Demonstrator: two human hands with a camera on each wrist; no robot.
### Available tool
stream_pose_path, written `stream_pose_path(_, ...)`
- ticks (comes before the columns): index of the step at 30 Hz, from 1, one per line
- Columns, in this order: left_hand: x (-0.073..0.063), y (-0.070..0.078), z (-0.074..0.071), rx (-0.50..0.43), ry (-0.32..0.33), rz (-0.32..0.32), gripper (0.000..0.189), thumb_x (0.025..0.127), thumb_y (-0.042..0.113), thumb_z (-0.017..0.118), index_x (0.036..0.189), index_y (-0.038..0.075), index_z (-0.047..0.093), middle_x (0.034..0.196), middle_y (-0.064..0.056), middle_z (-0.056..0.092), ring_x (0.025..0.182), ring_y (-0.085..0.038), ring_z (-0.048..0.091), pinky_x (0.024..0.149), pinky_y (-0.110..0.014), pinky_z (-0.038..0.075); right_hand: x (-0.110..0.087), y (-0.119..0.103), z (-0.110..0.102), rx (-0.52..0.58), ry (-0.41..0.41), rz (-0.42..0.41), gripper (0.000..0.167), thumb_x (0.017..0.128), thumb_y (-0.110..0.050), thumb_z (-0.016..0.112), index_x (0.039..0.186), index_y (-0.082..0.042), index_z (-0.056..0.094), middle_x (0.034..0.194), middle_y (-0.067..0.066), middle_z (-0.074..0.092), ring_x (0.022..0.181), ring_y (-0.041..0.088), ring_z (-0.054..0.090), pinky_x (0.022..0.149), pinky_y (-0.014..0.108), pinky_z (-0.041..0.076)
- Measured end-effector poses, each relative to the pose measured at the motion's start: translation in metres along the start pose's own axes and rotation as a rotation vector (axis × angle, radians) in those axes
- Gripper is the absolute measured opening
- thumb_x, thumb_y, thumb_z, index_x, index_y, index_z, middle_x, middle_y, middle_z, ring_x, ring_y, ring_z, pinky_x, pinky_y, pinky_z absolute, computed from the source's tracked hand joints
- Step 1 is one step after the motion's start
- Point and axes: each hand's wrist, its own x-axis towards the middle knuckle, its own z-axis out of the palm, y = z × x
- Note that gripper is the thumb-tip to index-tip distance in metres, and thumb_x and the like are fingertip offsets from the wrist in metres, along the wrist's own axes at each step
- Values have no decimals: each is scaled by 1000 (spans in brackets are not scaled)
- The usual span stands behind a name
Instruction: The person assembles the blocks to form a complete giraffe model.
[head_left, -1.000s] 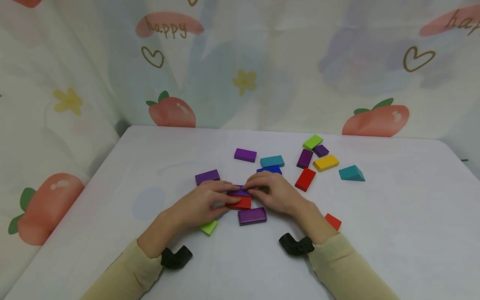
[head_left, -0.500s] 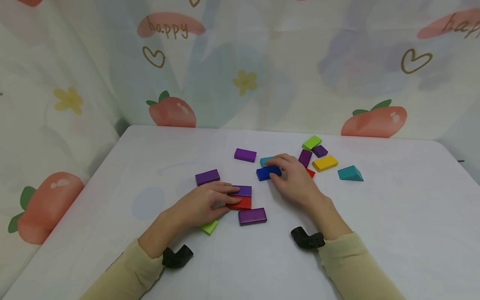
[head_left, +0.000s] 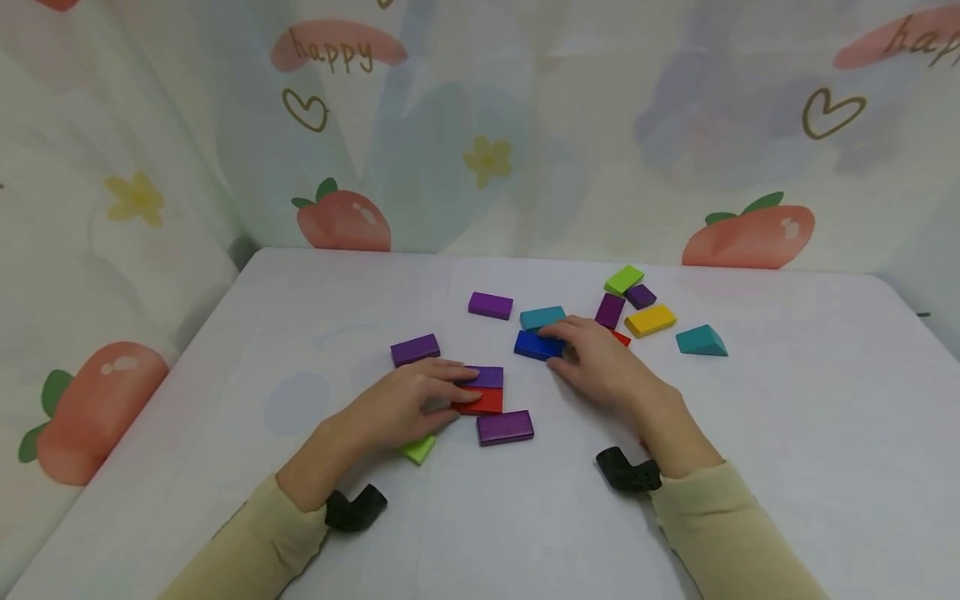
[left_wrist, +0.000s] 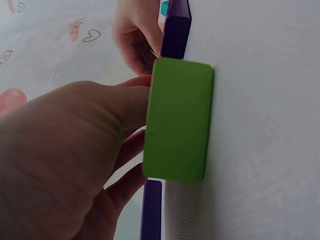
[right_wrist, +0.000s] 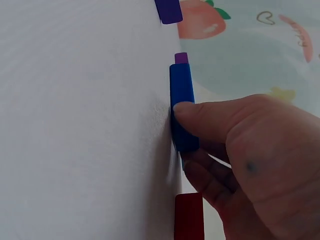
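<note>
My right hand (head_left: 611, 362) pinches a blue block (head_left: 528, 344) by its right end, the thumb on the near side and the index finger on the far side. In the right wrist view the thumb lies against the blue block's (right_wrist: 182, 85) long face. Fingers of my left hand (head_left: 397, 400) rest across a violet block (head_left: 489, 377) and a red block (head_left: 492, 402), which lie side by side. A lime green block (head_left: 420, 450) lies by the left hand; in the left wrist view this green block (left_wrist: 179, 120) hides the fingertips.
A purple block (head_left: 505, 428) lies in front of the red one, another purple block (head_left: 415, 350) behind the left hand. A teal block (head_left: 542, 317) sits just behind the blue one. Farther right are a yellow block (head_left: 651, 320), a teal wedge (head_left: 701, 340) and several others.
The right hand has left the violet block, moved back and to the right, and taken hold of the blue block, which has turned slightly. The left hand has stayed in place.
</note>
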Motion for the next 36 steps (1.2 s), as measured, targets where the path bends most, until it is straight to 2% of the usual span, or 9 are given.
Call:
stream_pose_path(8, 2, 2, -4, 7, -7, -18, 38, 95, 17, 73, 133, 20, 69, 146, 3, 55, 139, -19, 44, 112, -42, 38, -10, -5, -3, 66, -17, -62, 40, 95, -11, 71, 134, -5, 62, 129, 13, 63, 114, 30, 59, 98, 50, 51)
stream_pose_path(14, 2, 3, -8, 5, -24, -37, 39, 95, 16, 73, 134, 20, 69, 146, 3, 55, 140, -20, 43, 112, -42, 38, -25, -9, -1, 88, -54, -89, 39, 94, -12, 74, 131, -9, 65, 125, 6, 65, 112, 25, 60, 97, 47, 52)
stream_pose_path(23, 1, 4, -3, -9, -38, -46, 39, 96, 19, 72, 135, 21, 68, 147, 5, 54, 141, -19, 42, 112, -42, 38, -42, -14, 2, 117, -86, -89, 35, 92, -13, 76, 126, -14, 67, 122, 0, 66, 113, 23, 60, 96, 46, 53)
stream_pose_path(29, 2, 6, -2, -17, -32, -51, 40, 96, 18, 72, 135, 23, 68, 148, 6, 53, 142, -18, 40, 112, -41, 39, -46, -15, 4, 107, -106, -143, 36, 91, -13, 76, 126, -14, 68, 123, -1, 66, 117, 23, 60, 98, 46, 52)
stream_pose_path(36, 1, 6, -1, -3, -15, -29, 39, 96, 17, 72, 135, 22, 68, 146, 5, 55, 141, -17, 42, 111, -40, 39, -45, -13, 4, 114, -115, -199, 35, 92, -8, 74, 126, -12, 68, 123, -1, 67, 116, 22, 61, 96, 44, 53)
